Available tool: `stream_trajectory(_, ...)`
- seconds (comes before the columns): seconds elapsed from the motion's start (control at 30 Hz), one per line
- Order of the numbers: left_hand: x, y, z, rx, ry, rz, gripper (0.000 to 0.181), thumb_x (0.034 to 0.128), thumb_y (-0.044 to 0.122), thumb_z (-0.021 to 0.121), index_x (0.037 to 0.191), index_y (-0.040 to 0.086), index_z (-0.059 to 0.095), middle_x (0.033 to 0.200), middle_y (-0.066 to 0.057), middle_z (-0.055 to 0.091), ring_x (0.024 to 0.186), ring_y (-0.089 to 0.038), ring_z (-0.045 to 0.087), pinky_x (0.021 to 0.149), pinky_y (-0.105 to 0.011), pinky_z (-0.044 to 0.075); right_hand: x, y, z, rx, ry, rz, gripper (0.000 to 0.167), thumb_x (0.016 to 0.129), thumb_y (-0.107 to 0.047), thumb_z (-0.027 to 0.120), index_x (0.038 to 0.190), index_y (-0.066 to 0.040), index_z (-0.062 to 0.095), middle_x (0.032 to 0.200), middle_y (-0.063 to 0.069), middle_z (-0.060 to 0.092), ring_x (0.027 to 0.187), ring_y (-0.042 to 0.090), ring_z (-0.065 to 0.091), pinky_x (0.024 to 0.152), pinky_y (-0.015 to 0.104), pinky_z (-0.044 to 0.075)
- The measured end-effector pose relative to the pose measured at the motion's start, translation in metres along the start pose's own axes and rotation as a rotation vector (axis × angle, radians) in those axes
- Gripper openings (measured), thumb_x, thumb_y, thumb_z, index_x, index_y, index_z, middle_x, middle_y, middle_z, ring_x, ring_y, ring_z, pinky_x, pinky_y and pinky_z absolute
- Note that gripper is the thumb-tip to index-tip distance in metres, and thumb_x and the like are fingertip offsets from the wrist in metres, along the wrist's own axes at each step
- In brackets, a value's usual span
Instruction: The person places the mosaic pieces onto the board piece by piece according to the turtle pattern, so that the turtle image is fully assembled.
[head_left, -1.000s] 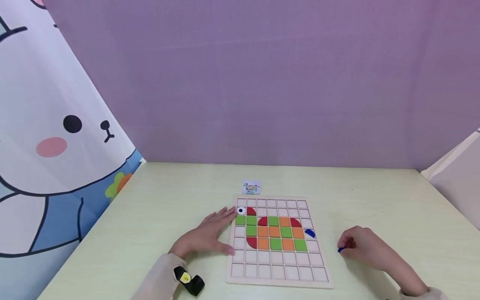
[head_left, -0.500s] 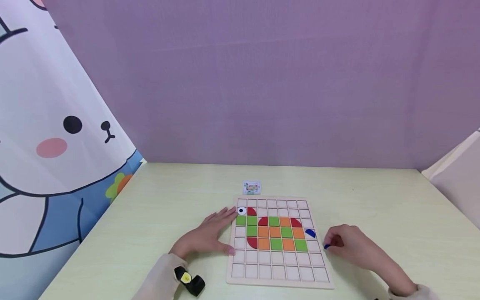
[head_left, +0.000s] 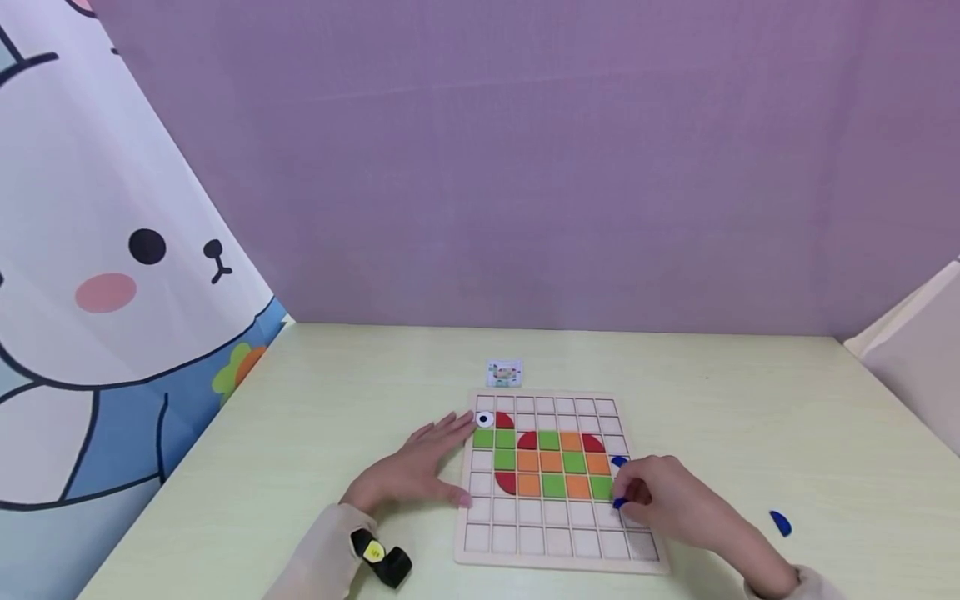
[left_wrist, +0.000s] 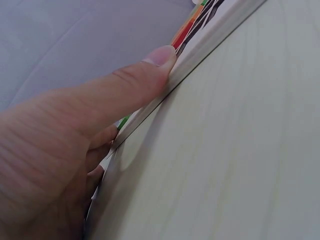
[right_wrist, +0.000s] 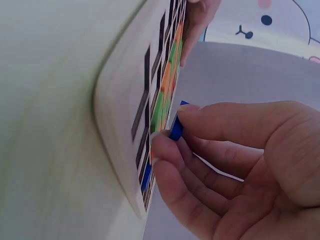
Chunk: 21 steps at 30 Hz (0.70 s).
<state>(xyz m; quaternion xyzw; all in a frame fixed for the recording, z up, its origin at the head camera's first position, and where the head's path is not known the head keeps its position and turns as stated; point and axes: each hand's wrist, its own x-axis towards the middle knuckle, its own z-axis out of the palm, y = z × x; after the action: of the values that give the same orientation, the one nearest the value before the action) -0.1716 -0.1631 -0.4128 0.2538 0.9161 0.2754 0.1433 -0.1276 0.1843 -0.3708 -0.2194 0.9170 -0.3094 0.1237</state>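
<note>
A pale wooden grid board (head_left: 534,543) lies on the table, its squares partly filled with green, orange and red pieces and a round eye piece (head_left: 484,419). Over the board's right side, my right hand (head_left: 671,504) pinches a small blue piece (right_wrist: 176,129) between thumb and fingertips. One blue half-round piece (head_left: 618,461) sits in a right-hand square, partly covered by that hand. With fingers spread, my left hand (head_left: 408,473) rests against the board's left edge; in the left wrist view its thumb (left_wrist: 135,85) touches the edge.
Another blue half-round piece (head_left: 781,523) lies on the table to the right of the board. Behind the board is a small printed card (head_left: 504,373). A purple cloth (head_left: 555,167) hangs along the table's back edge.
My right hand has moved left from the bare table to over the board's right side, carrying the blue piece. A loose blue piece has come into view behind it. My left hand stays put.
</note>
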Motion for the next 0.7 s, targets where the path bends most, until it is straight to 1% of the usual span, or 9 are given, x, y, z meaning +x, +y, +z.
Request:
stream_trajectory(0.27, -0.001, 0.001, -0.002, 0.003, -0.010, 0.001, 0.103, 0.0723, 0.058, 0.072, 0.153, 0.020, 0.021, 0.161, 0.004, 0.010, 0.150, -0.024, 0.001, 0.120, -0.052, 0.004, 0.001, -0.009, 0.008, 0.012, -0.010, -0.047, 0.011, 0.078, -0.003, 0.073, 0.079, -0.013, 0.067, 0.071, -0.009, 0.059, 0.064, 0.002, 0.046, 0.056, 0.018, 0.043)
stream_trajectory(0.53, -0.003, 0.003, -0.004, -0.008, -0.012, -0.003, 0.101, 0.0735, 0.055, 0.073, 0.153, 0.019, 0.022, 0.161, 0.003, 0.011, 0.150, -0.025, 0.001, 0.120, -0.052, 0.004, 0.002, -0.013, 0.012, 0.004, -0.023, 0.012, 0.012, 0.078, -0.005, 0.075, 0.082, -0.015, 0.069, 0.073, -0.009, 0.059, 0.066, 0.007, 0.048, 0.057, 0.017, 0.043)
stream_trajectory(0.7, -0.004, 0.004, -0.004, -0.008, -0.011, 0.001, 0.100, 0.0737, 0.053, 0.074, 0.153, 0.019, 0.022, 0.161, 0.002, 0.012, 0.149, -0.026, 0.002, 0.120, -0.053, 0.004, 0.001, -0.015, 0.011, 0.001, -0.028, 0.007, 0.013, 0.078, -0.004, 0.075, 0.082, -0.015, 0.069, 0.073, -0.008, 0.058, 0.066, 0.007, 0.048, 0.057, 0.017, 0.043)
